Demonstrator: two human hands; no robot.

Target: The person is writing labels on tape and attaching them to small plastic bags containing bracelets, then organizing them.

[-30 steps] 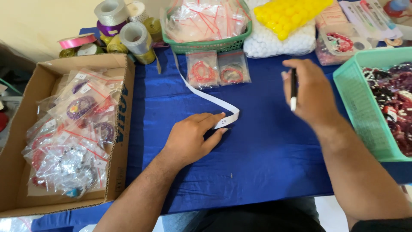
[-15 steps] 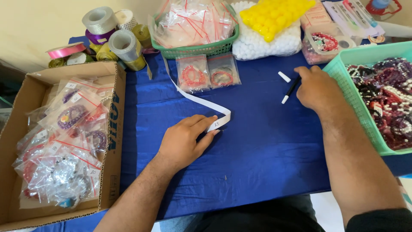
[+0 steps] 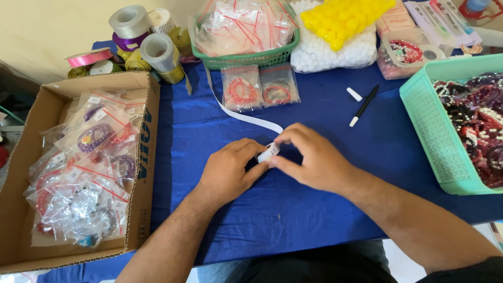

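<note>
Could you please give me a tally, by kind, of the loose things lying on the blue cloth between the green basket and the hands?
Small clear bags with pink or red beaded bracelets: 2
Black marker pen: 1
White pen cap: 1
White label strip, its end held by both hands: 1
Total: 5

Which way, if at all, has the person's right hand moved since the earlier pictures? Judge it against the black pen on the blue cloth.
Yes. The right hand has left the black pen and moved leftward and nearer the person, meeting the left hand at the white strip's end.
</note>
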